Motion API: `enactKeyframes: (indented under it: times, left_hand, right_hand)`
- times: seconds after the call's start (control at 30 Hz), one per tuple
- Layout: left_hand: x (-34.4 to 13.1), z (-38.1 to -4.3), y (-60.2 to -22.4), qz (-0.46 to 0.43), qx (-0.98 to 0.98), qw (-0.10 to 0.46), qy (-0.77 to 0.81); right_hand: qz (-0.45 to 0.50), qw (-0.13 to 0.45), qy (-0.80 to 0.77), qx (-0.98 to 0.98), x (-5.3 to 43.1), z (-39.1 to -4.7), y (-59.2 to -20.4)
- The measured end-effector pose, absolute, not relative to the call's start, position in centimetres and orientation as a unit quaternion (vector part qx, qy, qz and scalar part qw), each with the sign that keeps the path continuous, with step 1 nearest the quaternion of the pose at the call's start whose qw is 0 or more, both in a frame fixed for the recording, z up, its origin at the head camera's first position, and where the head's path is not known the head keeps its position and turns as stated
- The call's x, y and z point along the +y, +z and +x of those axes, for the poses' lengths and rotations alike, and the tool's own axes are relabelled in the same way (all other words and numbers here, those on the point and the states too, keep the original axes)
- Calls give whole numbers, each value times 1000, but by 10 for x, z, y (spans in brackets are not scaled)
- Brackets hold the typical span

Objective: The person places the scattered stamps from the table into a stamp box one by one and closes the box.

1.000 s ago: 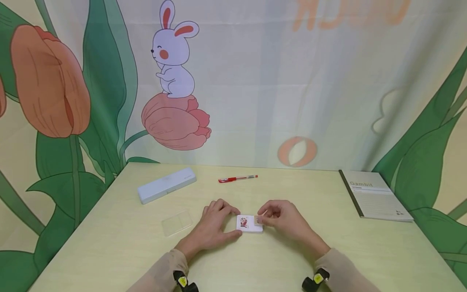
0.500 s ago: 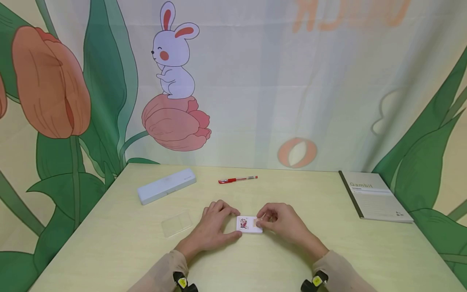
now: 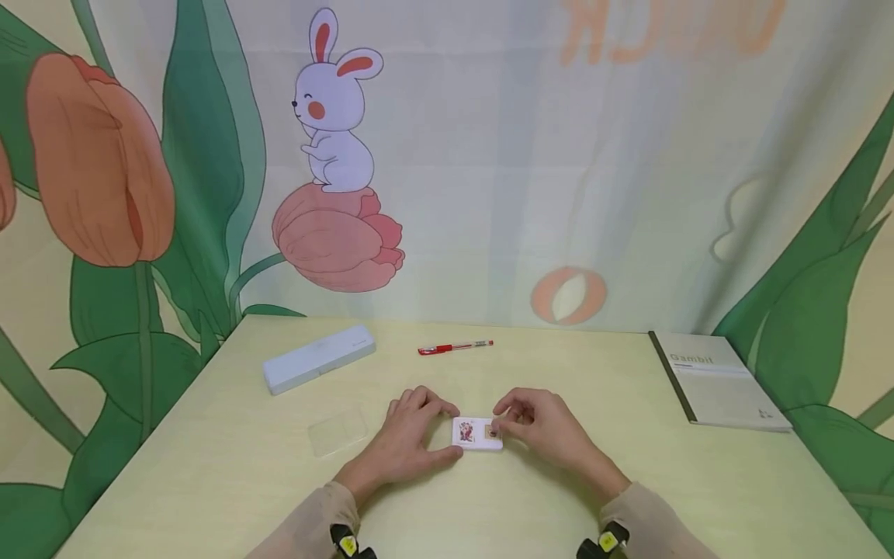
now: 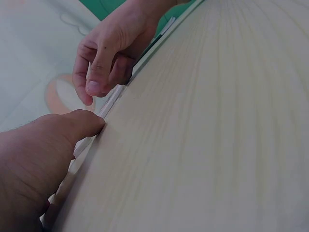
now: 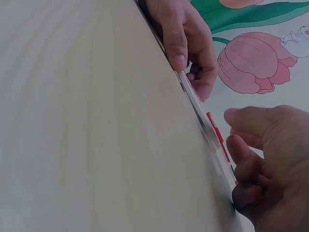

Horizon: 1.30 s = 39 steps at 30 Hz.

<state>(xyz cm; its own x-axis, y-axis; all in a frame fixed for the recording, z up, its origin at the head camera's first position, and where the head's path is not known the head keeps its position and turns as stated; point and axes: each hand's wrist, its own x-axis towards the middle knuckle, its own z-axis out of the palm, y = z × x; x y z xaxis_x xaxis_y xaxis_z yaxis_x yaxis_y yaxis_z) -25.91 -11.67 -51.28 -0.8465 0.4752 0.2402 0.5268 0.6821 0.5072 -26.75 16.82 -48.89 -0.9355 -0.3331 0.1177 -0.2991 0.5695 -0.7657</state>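
Note:
A small flat white rectangular case point(image 3: 477, 445) lies on the table between both hands. On its left half is a red-and-dark printed picture point(image 3: 466, 432); a small tan square point(image 3: 491, 432) with a dark print lies on its right half. My left hand point(image 3: 408, 436) holds the case by its left end, thumb on the near edge and a finger on the far edge. The right hand point(image 3: 541, 423) hovers at the right end, fingertips beside the tan square. In the right wrist view its thumb and index finger stand apart with nothing between them.
A clear plastic rectangle point(image 3: 338, 432) lies left of the left hand. Behind are a pale blue-white box point(image 3: 320, 360) and a red pen point(image 3: 455, 347). A notebook point(image 3: 719, 380) lies at the right. A printed curtain point(image 3: 475, 171) hangs behind the table point(image 3: 482, 505).
The right hand has lowered the tan square onto the right part of the white case and let it go. The left hand keeps its hold on the case.

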Motion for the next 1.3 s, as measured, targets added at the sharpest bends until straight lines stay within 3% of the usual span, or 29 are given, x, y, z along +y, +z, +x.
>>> enactKeyframes:
  times: [0.27, 1.3]
  left_hand:
    - [-117, -257, -514, -275, -915, 48, -291]
    - [-117, -257, -512, -277, -912, 44, -299]
  right_hand:
    - [-188, 8, -428, 884, 173, -266, -491]
    - [-210, 48, -376, 901, 185, -266, -500]
